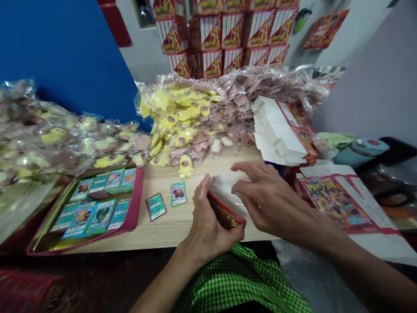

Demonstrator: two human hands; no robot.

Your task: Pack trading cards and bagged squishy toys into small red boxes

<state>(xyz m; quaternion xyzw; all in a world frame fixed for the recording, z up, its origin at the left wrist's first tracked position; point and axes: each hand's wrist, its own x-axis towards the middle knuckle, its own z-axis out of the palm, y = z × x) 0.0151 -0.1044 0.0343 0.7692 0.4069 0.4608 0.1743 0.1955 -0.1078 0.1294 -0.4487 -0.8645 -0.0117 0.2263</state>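
My left hand [211, 221] is wrapped round a small red printed cardboard box [224, 213], thumb on one side and fingers on the other. White lining shows in the box's mouth, which faces up. Over that mouth hovers my right hand [260, 198], its fingers bent and apart with nothing visible in them; whether a fingertip touches the box I cannot tell. On the table to the left lie two loose trading cards, one green-edged [178, 194] and one dark-edged [156, 207]. A small yellow plush toy in clear wrap [186, 166] lies just beyond them.
A pink-rimmed tin [138, 200] with stacks of cards stands at the left. Bagged plush toys [182, 113] are heaped along the back. Flattened boxes [339, 200] and white-sided cartons [276, 130] lie at the right, near a blue bottle [361, 152]. Red boxes [211, 32] are stacked behind.
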